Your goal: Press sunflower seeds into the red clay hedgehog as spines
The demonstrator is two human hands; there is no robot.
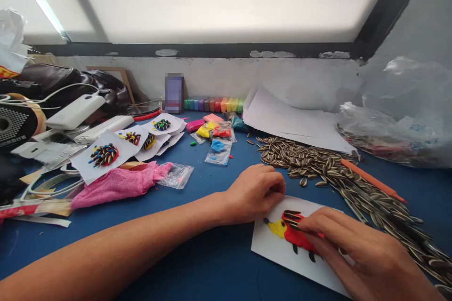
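A white paper card (263, 244) lies on the blue table, bearing a flat clay animal with a yellow head (277, 229) and a red body (298, 238). Several striped sunflower seeds (292, 216) stand in the red clay, and dark seeds form legs below it. Over the body, my right hand (356, 244) pinches a sunflower seed against the clay, its fingers partly covering the animal. My left hand (256, 193) rests at the card's upper left edge with fingers curled closed; whatever lies inside them is hidden.
A long pile of loose sunflower seeds (310, 160) spreads along the right, with an orange pencil-like stick (370, 178) on it. Behind are white paper sheets (289, 120) and clay packets (219, 146). Finished seed cards (106, 155) and a pink cloth (120, 186) lie left.
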